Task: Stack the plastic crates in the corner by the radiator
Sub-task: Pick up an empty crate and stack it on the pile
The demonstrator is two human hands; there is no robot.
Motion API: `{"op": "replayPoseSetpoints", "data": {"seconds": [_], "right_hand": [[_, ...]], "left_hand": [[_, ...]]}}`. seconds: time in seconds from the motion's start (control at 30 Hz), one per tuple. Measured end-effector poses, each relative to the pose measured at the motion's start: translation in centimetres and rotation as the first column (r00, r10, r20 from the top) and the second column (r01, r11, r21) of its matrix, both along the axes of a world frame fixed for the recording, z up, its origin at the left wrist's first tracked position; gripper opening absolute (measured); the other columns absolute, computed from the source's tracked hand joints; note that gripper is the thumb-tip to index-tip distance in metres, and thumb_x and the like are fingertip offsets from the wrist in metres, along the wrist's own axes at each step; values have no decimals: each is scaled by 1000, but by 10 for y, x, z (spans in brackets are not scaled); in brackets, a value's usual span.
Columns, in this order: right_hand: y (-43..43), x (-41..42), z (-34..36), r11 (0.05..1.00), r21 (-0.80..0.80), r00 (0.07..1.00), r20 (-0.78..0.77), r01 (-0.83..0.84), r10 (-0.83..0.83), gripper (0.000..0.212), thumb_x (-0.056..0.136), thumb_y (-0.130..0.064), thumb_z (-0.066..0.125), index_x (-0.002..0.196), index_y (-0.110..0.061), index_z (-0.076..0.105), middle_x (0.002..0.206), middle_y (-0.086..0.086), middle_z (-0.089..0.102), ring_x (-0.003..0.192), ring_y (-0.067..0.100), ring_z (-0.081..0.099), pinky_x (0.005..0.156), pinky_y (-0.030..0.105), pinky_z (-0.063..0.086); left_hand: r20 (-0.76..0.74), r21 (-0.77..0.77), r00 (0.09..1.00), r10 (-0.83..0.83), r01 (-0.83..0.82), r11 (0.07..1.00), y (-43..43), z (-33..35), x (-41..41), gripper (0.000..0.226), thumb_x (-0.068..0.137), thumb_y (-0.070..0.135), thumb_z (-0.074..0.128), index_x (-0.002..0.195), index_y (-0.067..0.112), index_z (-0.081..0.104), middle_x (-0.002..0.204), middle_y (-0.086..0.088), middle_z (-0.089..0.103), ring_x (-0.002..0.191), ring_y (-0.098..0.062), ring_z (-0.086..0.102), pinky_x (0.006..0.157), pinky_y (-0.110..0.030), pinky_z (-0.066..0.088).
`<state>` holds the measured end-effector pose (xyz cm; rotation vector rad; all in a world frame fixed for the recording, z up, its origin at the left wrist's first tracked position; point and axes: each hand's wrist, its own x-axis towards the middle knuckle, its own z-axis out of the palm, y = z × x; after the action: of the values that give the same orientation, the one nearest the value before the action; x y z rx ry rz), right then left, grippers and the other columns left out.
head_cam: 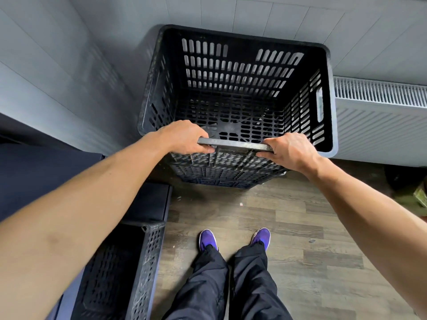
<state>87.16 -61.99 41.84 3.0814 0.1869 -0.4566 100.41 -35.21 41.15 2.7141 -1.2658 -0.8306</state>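
A black slotted plastic crate stands in the corner, on top of at least one other crate whose wall shows below it. My left hand and my right hand both grip the near rim of the top crate, about a hand's width apart. The crate is empty inside. A white radiator sits right against the crate's right side. Another black crate stands on the floor at my lower left, partly hidden by my left forearm.
Grey panelled walls meet behind the stack. A dark blue box lies on the floor left of my feet. My purple shoes stand on the wood-look floor. Some greenish clutter sits at the right edge.
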Motion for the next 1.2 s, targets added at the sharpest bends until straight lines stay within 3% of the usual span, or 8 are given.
{"op": "replayPoseSetpoints", "data": {"seconds": [0.1, 0.23, 0.37, 0.5, 0.8, 0.93, 1.03, 1.2], "right_hand": [[2, 0, -2, 999, 16, 1000, -4, 30, -30, 50, 91, -65, 46, 100, -19, 64, 56, -7, 51, 55, 20, 54, 62, 31, 49], [17, 4, -3, 996, 69, 999, -10, 48, -48, 50, 92, -64, 46, 118, -23, 62, 73, -3, 65, 65, 20, 61, 65, 33, 56], [35, 10, -6, 996, 74, 998, -5, 55, -55, 46, 93, -64, 44, 103, -24, 66, 72, -4, 65, 62, 21, 62, 63, 32, 54], [30, 14, -7, 996, 57, 997, -45, 66, -63, 56, 89, -70, 44, 107, -24, 69, 73, -1, 70, 67, 22, 67, 71, 36, 58], [24, 21, -10, 996, 62, 997, -45, 68, -65, 60, 88, -72, 43, 120, -27, 66, 78, 0, 74, 73, 23, 70, 74, 37, 58], [22, 18, -8, 998, 50, 999, -38, 30, -28, 60, 90, -69, 43, 122, -23, 65, 80, 1, 73, 73, 23, 68, 71, 33, 55], [20, 16, -7, 999, 44, 999, -34, 20, -19, 59, 91, -68, 43, 121, -22, 65, 81, 2, 73, 67, 20, 61, 73, 33, 54], [20, 15, -10, 999, 32, 1000, -28, 8, -7, 55, 91, -67, 43, 114, -23, 66, 77, 0, 71, 62, 18, 56, 74, 35, 57]], "left_hand": [[17, -2, 1000, 2, -2, 1000, -1, -2, -2, 46, 86, 70, 48, 99, 31, 67, 66, 10, 61, 60, -7, 55, 54, -29, 40], [44, 17, 999, 6, -6, 1000, 1, -5, -2, 49, 85, 73, 45, 96, 31, 66, 68, 9, 62, 62, -9, 57, 56, -29, 42], [83, -27, 996, 39, -37, 999, 4, -10, -10, 44, 85, 72, 47, 88, 31, 64, 63, 10, 57, 60, -12, 54, 57, -31, 41], [136, -68, 988, 66, -58, 996, 5, -12, -15, 44, 85, 70, 50, 78, 28, 60, 56, 10, 49, 55, -16, 50, 58, -33, 46], [154, -33, 982, 111, -107, 994, -1, -8, -11, 61, 82, 77, 46, 99, 24, 71, 67, 5, 65, 69, -22, 63, 69, -34, 52], [162, -22, 983, 91, -89, 996, -1, -2, -16, 59, 83, 73, 48, 93, 20, 72, 57, 5, 58, 59, -21, 60, 62, -33, 52], [183, -25, 979, 88, -85, 996, -2, 2, -20, 63, 83, 71, 50, 102, 16, 73, 61, 1, 63, 65, -24, 66, 62, -32, 52], [242, -29, 966, 94, -90, 996, 0, 0, -28, 63, 84, 73, 46, 97, 18, 73, 59, 0, 64, 61, -22, 65, 61, -33, 54]]}}
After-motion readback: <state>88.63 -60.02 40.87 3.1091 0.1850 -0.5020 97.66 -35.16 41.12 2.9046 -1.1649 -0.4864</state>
